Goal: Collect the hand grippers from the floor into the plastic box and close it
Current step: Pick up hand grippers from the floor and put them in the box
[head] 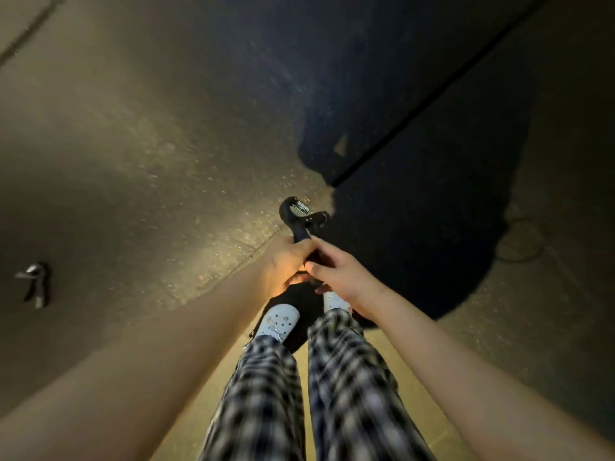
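Dim concrete floor (133, 144), speckled, warm light pooled in the middle. Big dark shadow (416, 227) on the right, with a straight seam (416, 108) cutting diagonally through it. Looking straight down here.

Dead centre, off the floor: black hand gripper (304, 216), coiled metal spring (302, 207) at the far end, handles pointing back toward the body. Caught between both hands, right at the fingertips, head poking out beyond the knuckles.

Left hand (286, 257) closed tight, fingers wrapped round one handle from the left side. Right hand (342, 277) in from the other side, forefinger laid along the handle, thumb tucked below, dark handle pinched between them. Hands touching each other at the grip.

Far out to the left, well apart from both hands: second hand gripper (35, 284), lying on the floor in the gloom, a glint of metal on top, edges blurred.

Below the hands: checked trousers (266, 394) and white clogs (281, 319) with small charms on top, planted on the floor. Charms too blurred to read, and the same goes for any marking on the hand gripper.
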